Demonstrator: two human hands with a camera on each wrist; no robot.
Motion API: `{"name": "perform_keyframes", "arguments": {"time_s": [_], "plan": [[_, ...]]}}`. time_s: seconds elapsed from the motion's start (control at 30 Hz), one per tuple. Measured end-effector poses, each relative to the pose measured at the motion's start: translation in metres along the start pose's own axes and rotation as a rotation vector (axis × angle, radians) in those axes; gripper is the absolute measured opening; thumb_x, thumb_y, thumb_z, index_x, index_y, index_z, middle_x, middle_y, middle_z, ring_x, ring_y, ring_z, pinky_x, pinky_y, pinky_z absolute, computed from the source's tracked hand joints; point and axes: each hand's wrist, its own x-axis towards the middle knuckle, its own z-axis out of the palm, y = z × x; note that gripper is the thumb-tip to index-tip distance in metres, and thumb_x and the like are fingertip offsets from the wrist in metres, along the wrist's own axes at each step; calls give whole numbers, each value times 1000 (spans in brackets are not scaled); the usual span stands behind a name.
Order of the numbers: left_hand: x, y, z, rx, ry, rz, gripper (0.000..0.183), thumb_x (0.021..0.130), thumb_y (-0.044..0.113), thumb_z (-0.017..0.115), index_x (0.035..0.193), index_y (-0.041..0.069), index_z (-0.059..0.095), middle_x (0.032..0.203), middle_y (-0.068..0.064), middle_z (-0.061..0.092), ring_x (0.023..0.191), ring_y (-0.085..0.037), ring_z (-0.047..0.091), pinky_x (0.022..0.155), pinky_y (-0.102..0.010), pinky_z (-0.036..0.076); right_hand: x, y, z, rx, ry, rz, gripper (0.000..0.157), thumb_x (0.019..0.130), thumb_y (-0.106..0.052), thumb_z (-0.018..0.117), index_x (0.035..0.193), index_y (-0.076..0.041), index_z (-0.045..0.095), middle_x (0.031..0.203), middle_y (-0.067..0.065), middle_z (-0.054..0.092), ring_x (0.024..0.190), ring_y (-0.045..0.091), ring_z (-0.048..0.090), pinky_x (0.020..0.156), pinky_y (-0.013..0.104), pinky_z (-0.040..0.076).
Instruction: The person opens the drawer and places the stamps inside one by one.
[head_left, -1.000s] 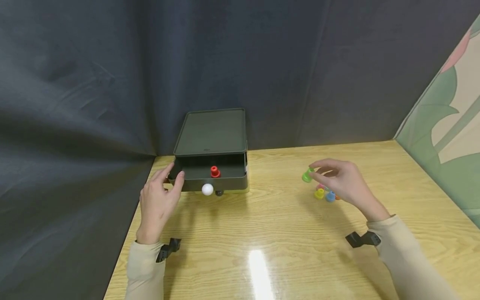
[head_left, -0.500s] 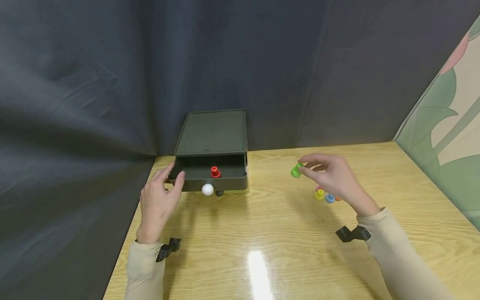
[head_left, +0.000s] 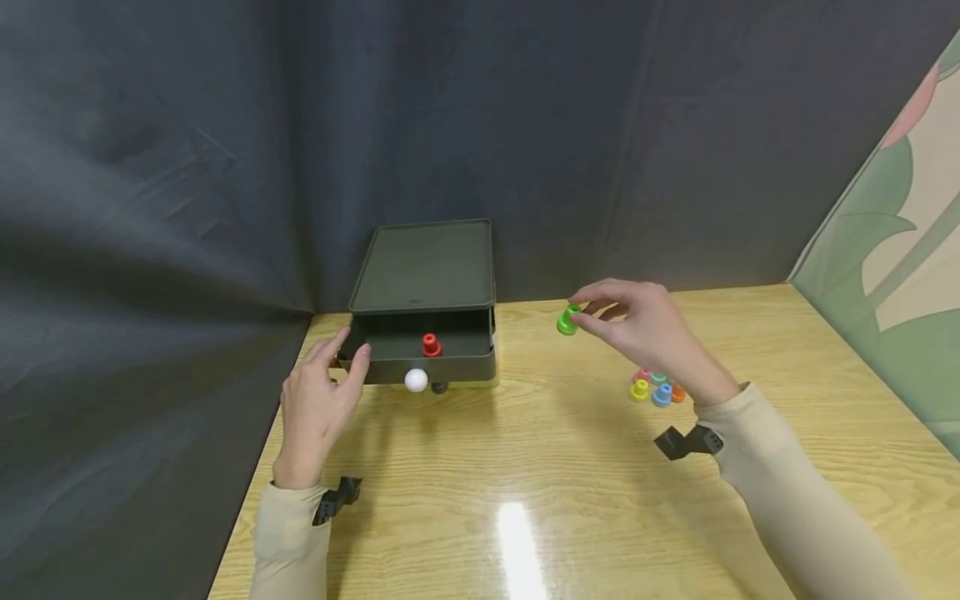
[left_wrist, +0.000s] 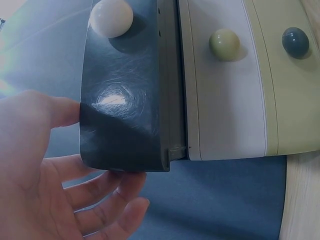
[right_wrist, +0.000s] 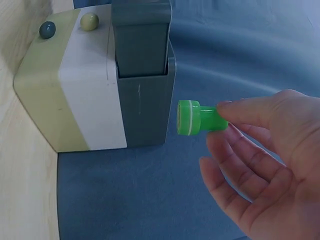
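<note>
My left hand [head_left: 318,408] grips the left front corner of the dark top drawer [head_left: 457,367], thumb at its rim and fingers at its side. That drawer stands pulled out of a small three-drawer chest [head_left: 431,267]. One red toy stamp [head_left: 431,345] stands inside it, behind the white knob [left_wrist: 112,18]. Right of the chest, my right hand [head_left: 633,321] pinches a green toy stamp [right_wrist: 197,118] by its narrow end, raised above the table. The stamp's wide end points at the chest in the right wrist view. Thumb and forefinger hold it; the other fingers curve loosely.
Below the right hand, a cluster of toy stamps stands on the table [head_left: 570,467]: yellow [head_left: 639,390], blue [head_left: 662,395], orange [head_left: 678,392], pink and teal. Dark cloth [head_left: 555,150] hangs behind and at the left. The lower drawers, white [left_wrist: 225,110] and pale green [left_wrist: 295,100], are closed.
The right hand has carried the green stamp leftward and farther back, from above the cluster toward the chest. The left hand and the drawer have stayed in place.
</note>
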Motion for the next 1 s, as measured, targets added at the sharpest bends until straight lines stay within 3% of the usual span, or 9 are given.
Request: {"name": "perform_keyframes", "arguments": {"time_s": [0.13,0.37,0.67,1.0], "plan": [[0,0,1,-2,-5,-8,57,106,49,59,151,14,62,144,-16,68,71,-30,71,75,-53,55,8,-6,3,10,-16,-8,16,95,-16,81,112,-15,83,111,0,80,90,14,75,78,19,59],[2,-1,1,7,17,-9,56,106,48,59,149,13,64,140,-16,70,85,-35,73,77,-54,54,20,-19,9,68,-18,-56,15,94,-13,82,109,-13,83,106,0,81,87,11,74,77,22,60],[1,-3,2,7,15,-3,55,106,47,60,149,13,64,140,-16,70,77,-33,71,74,-53,54,32,-40,20,147,-62,-78,15,92,-11,83,107,-12,84,103,0,81,87,13,75,78,21,59],[2,-1,2,3,10,-10,57,106,48,60,150,13,63,143,-17,68,89,-37,73,78,-55,55,44,-59,36,180,-116,-125,16,92,-9,82,109,-10,83,107,1,81,88,12,74,79,26,60]]}}
